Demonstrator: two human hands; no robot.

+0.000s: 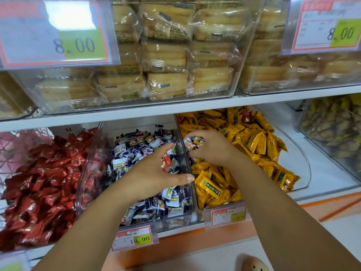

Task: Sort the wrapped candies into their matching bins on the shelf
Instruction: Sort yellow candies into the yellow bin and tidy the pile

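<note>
Three clear bins stand on the lower shelf: red-wrapped candies [43,184] at the left, blue-and-white candies [136,145] in the middle bin [190,192], yellow candies [252,137] at the right. My left hand [150,173] hovers over the middle bin, fingers spread around a single red candy [166,160] lying among the blue-and-white ones; whether it touches the candy is unclear. My right hand [211,147] is over the yellow bin next to the divider and grips a bunch of blue-and-white candies [193,143].
Above, clear bins of wrapped cakes [166,55] carry 8.00 price tags [58,32]. Another bin of yellowish snacks [332,126] stands at the far right, with bare white shelf [322,173] beside the yellow bin. A 19.90 price label [134,238] hangs on the orange shelf edge.
</note>
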